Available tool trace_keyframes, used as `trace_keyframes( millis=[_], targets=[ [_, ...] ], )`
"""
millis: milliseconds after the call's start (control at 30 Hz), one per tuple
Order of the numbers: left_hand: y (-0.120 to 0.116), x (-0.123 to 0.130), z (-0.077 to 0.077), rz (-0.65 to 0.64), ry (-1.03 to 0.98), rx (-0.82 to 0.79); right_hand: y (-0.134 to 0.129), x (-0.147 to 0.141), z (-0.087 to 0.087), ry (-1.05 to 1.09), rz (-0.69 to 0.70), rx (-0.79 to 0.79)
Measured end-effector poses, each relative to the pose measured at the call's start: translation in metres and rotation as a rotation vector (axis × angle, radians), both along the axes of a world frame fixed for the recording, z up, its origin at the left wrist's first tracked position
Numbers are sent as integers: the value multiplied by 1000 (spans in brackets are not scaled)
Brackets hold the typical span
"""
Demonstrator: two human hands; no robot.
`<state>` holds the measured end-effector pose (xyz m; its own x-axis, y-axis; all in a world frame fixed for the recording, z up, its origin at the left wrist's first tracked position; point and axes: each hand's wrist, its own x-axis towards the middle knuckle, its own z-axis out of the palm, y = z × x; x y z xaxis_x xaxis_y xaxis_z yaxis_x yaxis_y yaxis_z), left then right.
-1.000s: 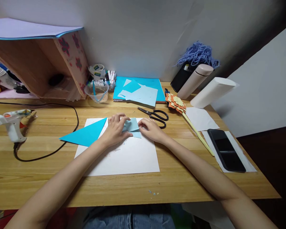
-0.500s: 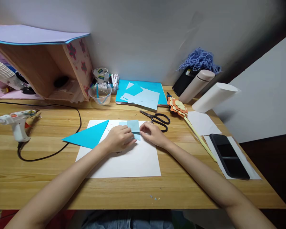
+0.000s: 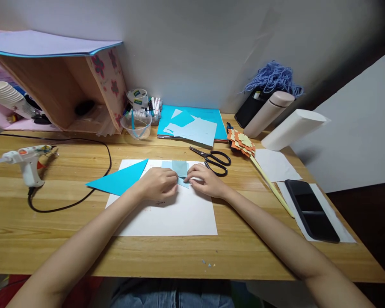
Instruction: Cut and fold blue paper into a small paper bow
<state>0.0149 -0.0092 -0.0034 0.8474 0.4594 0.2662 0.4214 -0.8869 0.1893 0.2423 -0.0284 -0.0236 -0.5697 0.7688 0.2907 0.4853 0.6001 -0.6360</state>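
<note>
A small piece of folded light blue paper (image 3: pixel 179 168) is raised between my hands, over a white sheet (image 3: pixel 182 218). My left hand (image 3: pixel 159 184) is closed, its curled fingers at the paper's left lower edge. From the right, my right hand (image 3: pixel 205 180) pinches the paper's lower right corner, thumb and forefinger close together. Another flat light blue piece shows partly beneath, mostly hidden by the hands. A bright blue paper triangle (image 3: pixel 120 177) lies partly on the white sheet, by my left forearm. Black-handled scissors (image 3: pixel 213 160) rest just beyond my right hand.
A glue gun (image 3: pixel 28 164) with a looping black cord is at left. Behind stand an open box (image 3: pixel 104 85), a clear tub (image 3: pixel 136 125) and blue paper sheets (image 3: pixel 220 124). A paper flower (image 3: pixel 242 143), bottle (image 3: pixel 269 113) and phone (image 3: pixel 311 209) are at right.
The raised light blue paper is bent lower, with my fingers pressing closer together at its lower edge. The whole view has shifted slightly.
</note>
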Motion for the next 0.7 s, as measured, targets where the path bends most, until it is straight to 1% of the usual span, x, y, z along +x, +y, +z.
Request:
trace_keyframes(
  millis=[67, 233, 333, 500, 600, 700],
  targets=[
    [2, -1, 0, -12, 33, 18, 0, 0, -2, 24, -10, 10],
    [7, -1, -6, 15, 26, 62, 0, -1, -9, 31, -183, 56],
    [8, -2, -9, 28, 31, 98, 0, -1, -10, 18, -237, 50],
    [7, -2, -10, 18, 44, 121, 0, -1, -10, -29, -204, 63],
    [5, -2, -6, 17, 75, 137, 0, -1, -8, -62, -167, 82],
    [1, -2, 0, 51, 145, 152, -2, -2, -5, -90, -105, 108]
  ],
)
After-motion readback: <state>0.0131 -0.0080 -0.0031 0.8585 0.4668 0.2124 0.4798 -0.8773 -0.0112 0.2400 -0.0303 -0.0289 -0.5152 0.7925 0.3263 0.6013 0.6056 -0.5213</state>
